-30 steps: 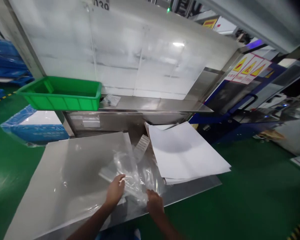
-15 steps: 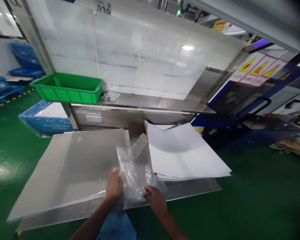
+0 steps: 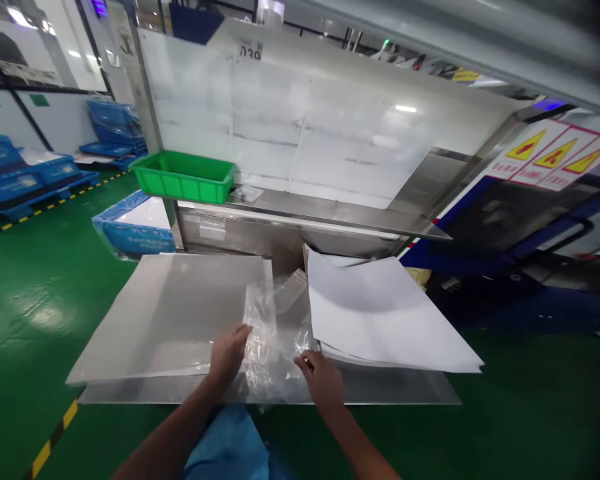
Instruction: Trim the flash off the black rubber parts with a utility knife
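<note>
**A:** Plastic bag (image 3: pixel 263 353)?
**B:** Clear thin film, glossy, heavily creased.
**A:** Grey sheet (image 3: pixel 165 313)?
**B:** Smooth, with a soft sheen; possibly metal, cannot confirm.
**A:** Paper stack (image 3: pixel 390 313)?
**B:** White, matt, smooth.
**A:** Tote (image 3: pixel 183 177)?
**B:** Green moulded plastic, slight sheen.
**A:** Shelf (image 3: pixel 330 213)?
**B:** Stainless steel, reflective.
**A:** Floor (image 3: pixel 45 333)?
**B:** Green coating, high gloss.

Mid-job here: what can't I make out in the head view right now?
Head view:
- The bag: the left hand and right hand cover parts of it; folds and glare hide whether anything is inside.
- The strip behind the bag: print too blurred to read.
- The white sheets: the top sheet hides how many lie below.
- The warning signs: small text too small to read.
</note>
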The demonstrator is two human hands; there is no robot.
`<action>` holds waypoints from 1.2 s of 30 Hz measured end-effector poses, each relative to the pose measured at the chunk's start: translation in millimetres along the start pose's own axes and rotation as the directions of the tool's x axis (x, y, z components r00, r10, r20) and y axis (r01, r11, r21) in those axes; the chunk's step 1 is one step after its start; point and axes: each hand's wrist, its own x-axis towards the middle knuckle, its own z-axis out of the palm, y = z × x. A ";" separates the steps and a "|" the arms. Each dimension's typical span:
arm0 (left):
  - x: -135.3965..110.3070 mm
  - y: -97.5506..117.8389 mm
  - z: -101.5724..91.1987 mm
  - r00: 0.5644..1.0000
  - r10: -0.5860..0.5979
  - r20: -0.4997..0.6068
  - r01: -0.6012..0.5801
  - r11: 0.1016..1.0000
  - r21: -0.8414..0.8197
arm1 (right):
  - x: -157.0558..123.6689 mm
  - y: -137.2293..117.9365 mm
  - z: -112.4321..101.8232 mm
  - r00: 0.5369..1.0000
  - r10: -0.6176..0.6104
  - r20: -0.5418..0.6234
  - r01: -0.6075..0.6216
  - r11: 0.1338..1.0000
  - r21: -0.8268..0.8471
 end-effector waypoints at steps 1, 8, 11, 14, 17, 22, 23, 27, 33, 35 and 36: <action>10.4 5.7 -11.3 0.998 -0.027 -0.055 0.026 0.999 -0.028 | -0.8 -3.9 2.9 0.999 -0.020 -0.031 0.021 1.000 0.013; 58.8 79.2 -73.5 0.956 -0.099 -0.278 -0.019 0.920 -0.392 | -5.7 -47.8 7.5 0.996 -0.044 -0.076 0.061 0.968 0.244; 61.5 106.0 -113.5 0.938 -0.059 -0.340 -0.147 0.824 -0.547 | -13.3 -76.4 -11.3 0.993 -0.121 0.020 0.102 0.908 0.406; 55.1 110.1 -165.0 0.935 -0.081 -0.344 -0.227 0.608 -0.761 | -19.5 -119.5 -12.9 0.981 -0.184 0.067 0.084 0.706 0.703; 49.1 77.6 -224.6 0.941 -0.053 -0.334 -0.249 0.558 -0.792 | -14.7 -173.1 6.0 0.992 -0.112 0.053 0.016 0.536 0.844; 43.8 -30.3 -339.2 0.966 0.096 -0.239 -0.167 0.940 -0.297 | 0.7 -247.7 12.5 0.965 -0.186 0.183 -0.053 0.549 0.834; 41.3 -49.3 -361.5 0.978 0.115 -0.174 -0.156 0.959 -0.238 | 2.5 -259.9 6.8 0.935 -0.239 0.261 -0.086 0.563 0.822; 26.7 -92.9 -434.7 0.974 0.224 0.025 -0.225 0.973 0.057 | 6.7 -307.4 -15.2 0.750 -0.397 0.528 -0.201 0.625 0.755; -21.5 -105.4 -495.7 0.993 -0.074 -0.087 0.071 0.997 -0.038 | 11.3 -362.8 2.4 0.831 -0.407 0.379 -0.073 0.596 0.800; -50.8 -99.0 -498.5 0.970 -0.117 -0.213 0.114 0.993 -0.026 | 5.4 -373.9 14.0 0.880 -0.392 0.270 -0.003 0.564 0.826; -68.0 -91.5 -493.8 0.952 -0.128 -0.279 0.129 0.992 -0.017 | -0.1 -378.2 18.7 0.895 -0.387 0.223 0.026 0.543 0.839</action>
